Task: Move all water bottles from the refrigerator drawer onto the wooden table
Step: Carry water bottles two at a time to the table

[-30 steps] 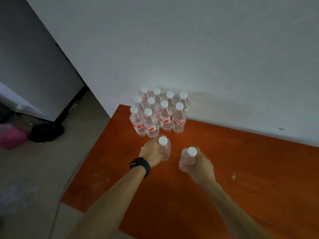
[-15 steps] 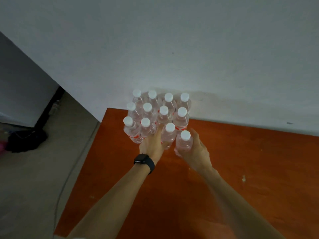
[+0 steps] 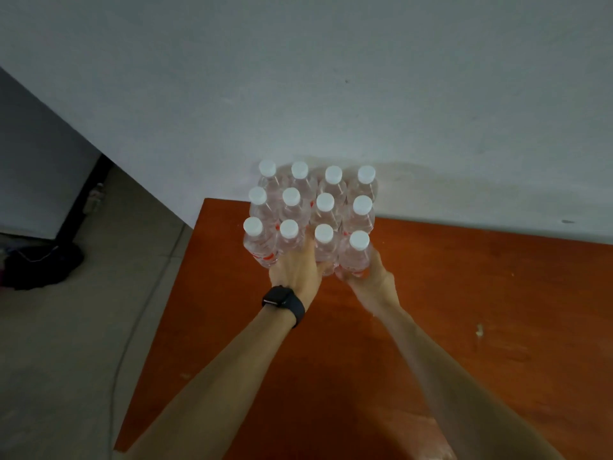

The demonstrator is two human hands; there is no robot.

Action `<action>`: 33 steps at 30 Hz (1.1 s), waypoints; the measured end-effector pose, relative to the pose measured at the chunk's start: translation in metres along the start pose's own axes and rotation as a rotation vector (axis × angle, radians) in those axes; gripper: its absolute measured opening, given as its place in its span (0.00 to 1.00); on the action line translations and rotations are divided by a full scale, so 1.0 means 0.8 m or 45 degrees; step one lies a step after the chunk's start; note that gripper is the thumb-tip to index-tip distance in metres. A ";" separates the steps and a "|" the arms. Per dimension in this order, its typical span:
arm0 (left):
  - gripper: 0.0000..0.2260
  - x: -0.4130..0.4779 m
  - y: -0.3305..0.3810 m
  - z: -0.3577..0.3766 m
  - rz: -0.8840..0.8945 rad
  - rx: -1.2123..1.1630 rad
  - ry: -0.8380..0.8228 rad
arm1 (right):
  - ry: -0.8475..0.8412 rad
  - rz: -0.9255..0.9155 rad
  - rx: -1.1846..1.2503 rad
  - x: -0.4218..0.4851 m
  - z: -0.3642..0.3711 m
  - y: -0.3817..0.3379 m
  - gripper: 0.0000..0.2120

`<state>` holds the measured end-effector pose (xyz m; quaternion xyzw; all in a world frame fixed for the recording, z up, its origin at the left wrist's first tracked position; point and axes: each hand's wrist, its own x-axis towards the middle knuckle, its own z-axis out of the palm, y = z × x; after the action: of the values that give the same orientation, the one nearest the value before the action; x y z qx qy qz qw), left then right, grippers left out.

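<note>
1. Wooden table (image 3: 464, 327), reddish-orange, pushed into the corner against a grey wall (image 3: 365, 78). That's our drop-off spot.
2. Water bottles (image 3: 308, 210) stand upright on it with white caps, packed tight in a block of twelve, four across and three deep, right up against the wall.
3. Our left hand (image 3: 295, 270) is wrapped around the third bottle (image 3: 324, 244) in the front row, fingers curled around its lower body; it looks set down or very nearly so.
4. Our right hand (image 3: 371, 277) grips the front-right bottle (image 3: 356, 252) the same way, fingers closed around the lower half, pressing it in beside its neighbours.
5. Black watch (image 3: 283, 302) on the left wrist, nothing else on the tabletop besides a few pale scuffs.
6. Progress: twelve are on the table, these two filling the front row. We'd guess we're well along, but the fridge drawer isn't in view, so we can't tell how many are left.
7. Off to the left there's bare floor (image 3: 66, 360) and something dark (image 3: 39, 263) lying on it.
</note>
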<state>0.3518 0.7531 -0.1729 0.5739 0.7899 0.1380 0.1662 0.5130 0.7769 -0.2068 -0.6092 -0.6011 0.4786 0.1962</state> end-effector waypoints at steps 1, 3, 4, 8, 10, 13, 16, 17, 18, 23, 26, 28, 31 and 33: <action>0.34 0.003 0.000 -0.003 0.008 0.014 -0.015 | -0.002 0.006 0.000 0.000 0.000 -0.001 0.41; 0.34 0.005 -0.002 -0.005 0.000 -0.047 -0.053 | -0.015 0.015 -0.017 -0.003 -0.001 -0.003 0.41; 0.34 0.003 -0.003 -0.005 -0.002 -0.114 -0.063 | -0.017 0.011 -0.026 -0.004 -0.001 -0.001 0.41; 0.35 -0.002 -0.006 0.004 0.021 -0.344 -0.057 | -0.030 -0.029 -0.026 -0.007 -0.004 0.003 0.40; 0.35 -0.002 -0.006 0.006 0.014 -0.373 -0.076 | -0.046 -0.040 -0.025 -0.004 -0.004 0.003 0.40; 0.35 -0.002 -0.009 0.005 0.035 -0.352 -0.062 | -0.043 -0.041 -0.012 0.004 -0.002 0.001 0.39; 0.34 0.000 -0.008 0.000 0.036 -0.263 -0.063 | -0.016 -0.015 0.033 0.010 0.002 -0.005 0.39; 0.33 0.001 -0.007 -0.001 0.040 -0.212 -0.059 | -0.017 -0.007 0.043 0.010 0.003 -0.006 0.39; 0.33 0.002 -0.008 -0.001 0.043 -0.176 -0.057 | -0.022 -0.003 0.047 0.009 0.003 -0.006 0.40; 0.29 0.002 -0.006 0.001 0.018 -0.215 -0.030 | -0.087 -0.027 -0.070 0.010 -0.009 -0.005 0.39; 0.31 -0.002 -0.004 0.006 -0.008 -0.365 -0.014 | -0.148 -0.047 -0.182 0.011 -0.018 -0.004 0.38; 0.32 -0.004 -0.003 0.008 -0.022 -0.409 0.002 | -0.184 -0.040 -0.203 0.013 -0.021 -0.005 0.38; 0.31 -0.005 0.001 0.004 -0.006 -0.396 -0.025 | -0.213 -0.015 -0.197 0.013 -0.019 -0.008 0.39; 0.31 -0.005 0.002 0.001 0.024 -0.375 -0.043 | -0.212 0.018 -0.161 0.011 -0.016 -0.009 0.42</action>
<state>0.3547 0.7501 -0.1722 0.5530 0.7528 0.2441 0.2605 0.5177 0.7906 -0.1982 -0.5829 -0.6399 0.4900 0.1035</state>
